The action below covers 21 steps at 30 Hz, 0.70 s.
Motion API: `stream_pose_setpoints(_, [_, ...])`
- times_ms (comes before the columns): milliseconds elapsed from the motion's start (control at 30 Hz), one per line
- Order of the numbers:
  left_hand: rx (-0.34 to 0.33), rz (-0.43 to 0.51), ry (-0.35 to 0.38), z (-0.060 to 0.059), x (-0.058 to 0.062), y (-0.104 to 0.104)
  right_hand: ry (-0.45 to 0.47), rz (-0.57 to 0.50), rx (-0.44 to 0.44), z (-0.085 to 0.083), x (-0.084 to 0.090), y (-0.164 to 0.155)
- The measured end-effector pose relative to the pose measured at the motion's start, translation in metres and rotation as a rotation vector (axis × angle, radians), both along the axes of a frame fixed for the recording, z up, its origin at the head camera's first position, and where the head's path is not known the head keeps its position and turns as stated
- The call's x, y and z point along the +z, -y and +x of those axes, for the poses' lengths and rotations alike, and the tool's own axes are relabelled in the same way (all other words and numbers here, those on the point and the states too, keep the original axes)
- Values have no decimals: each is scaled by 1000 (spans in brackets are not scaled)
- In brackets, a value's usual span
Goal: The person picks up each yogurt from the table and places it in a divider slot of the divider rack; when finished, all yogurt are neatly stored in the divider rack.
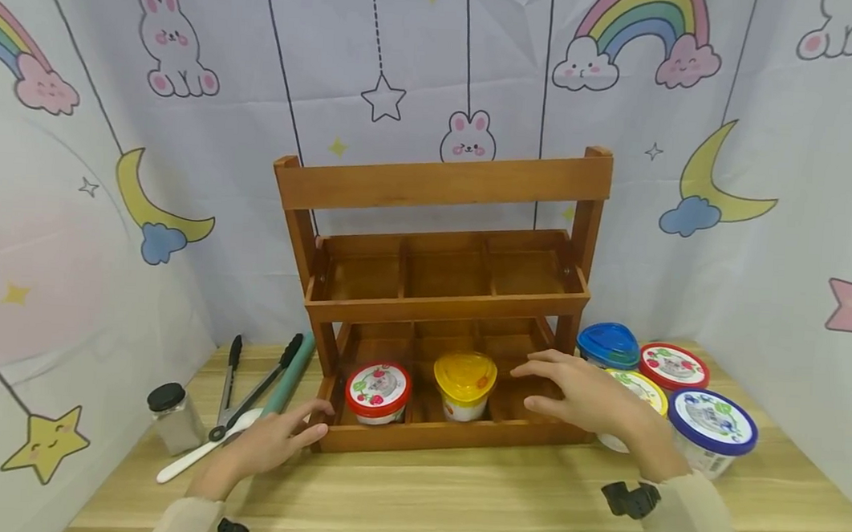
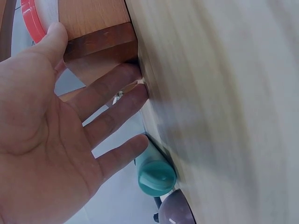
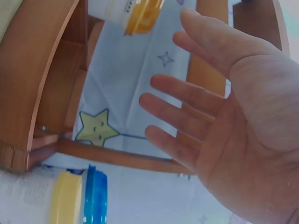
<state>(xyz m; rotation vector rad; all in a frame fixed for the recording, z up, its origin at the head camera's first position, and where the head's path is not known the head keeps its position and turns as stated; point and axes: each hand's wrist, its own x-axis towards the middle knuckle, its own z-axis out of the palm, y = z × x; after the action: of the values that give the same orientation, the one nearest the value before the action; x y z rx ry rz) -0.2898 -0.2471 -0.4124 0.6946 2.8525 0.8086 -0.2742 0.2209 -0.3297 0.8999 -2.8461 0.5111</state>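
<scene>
Over there the yellow-lidded tub [image 1: 465, 385] is sitting in the rack's [image 1: 446, 301] lower middle compartment, just left of the nearer right hand [image 1: 586, 393], while the left hand [image 1: 266, 444] is resting farther off, both empty, fingers spread.

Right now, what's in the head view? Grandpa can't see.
A left hand and right hand are at a two-tier wooden rack, its lower tier holding a red-rimmed tub and a yellow-lidded tub. Tongs lie left; four tubs stand right.
</scene>
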Motion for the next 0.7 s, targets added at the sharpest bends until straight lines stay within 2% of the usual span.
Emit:
stream_pose_setpoints(367, [-5, -18, -8, 1, 1, 0, 12, -56, 2, -1, 8, -25])
stream_pose_setpoints(700, [-18, -11, -12, 1, 0, 0, 60, -50, -57, -3, 9, -51])
